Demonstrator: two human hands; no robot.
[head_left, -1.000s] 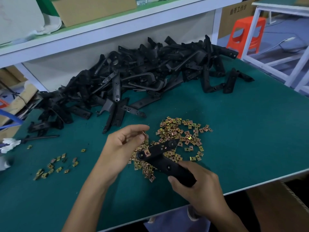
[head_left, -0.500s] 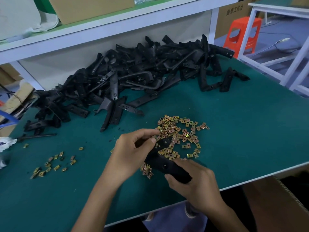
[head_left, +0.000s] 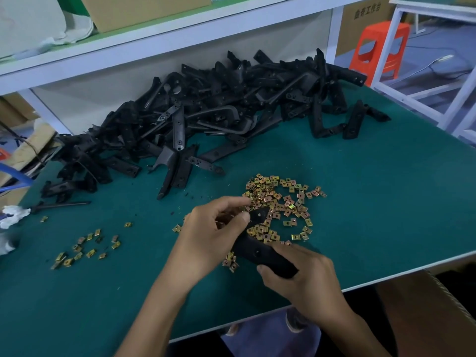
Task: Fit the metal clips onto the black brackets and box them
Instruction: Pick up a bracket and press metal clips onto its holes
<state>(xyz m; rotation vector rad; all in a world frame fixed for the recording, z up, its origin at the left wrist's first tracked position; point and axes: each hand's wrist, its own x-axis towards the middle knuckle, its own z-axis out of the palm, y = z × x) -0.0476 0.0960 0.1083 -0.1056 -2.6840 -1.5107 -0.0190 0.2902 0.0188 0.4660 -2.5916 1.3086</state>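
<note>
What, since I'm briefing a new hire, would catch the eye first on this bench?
A big heap of black brackets sprawls at the back, under the white shelf. Nearer, gold-coloured metal clips glint on the green mat, where the left hand and right hand grip one bracket.

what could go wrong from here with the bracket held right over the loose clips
1. The left hand pinches the upper end of the held bracket right above the clip pile; a fumbled clip would likely drop in and get lost among the others.
2. The right hand grips the lower end near the table front edge; a careless swing could sweep the clips under the bracket off it.
</note>
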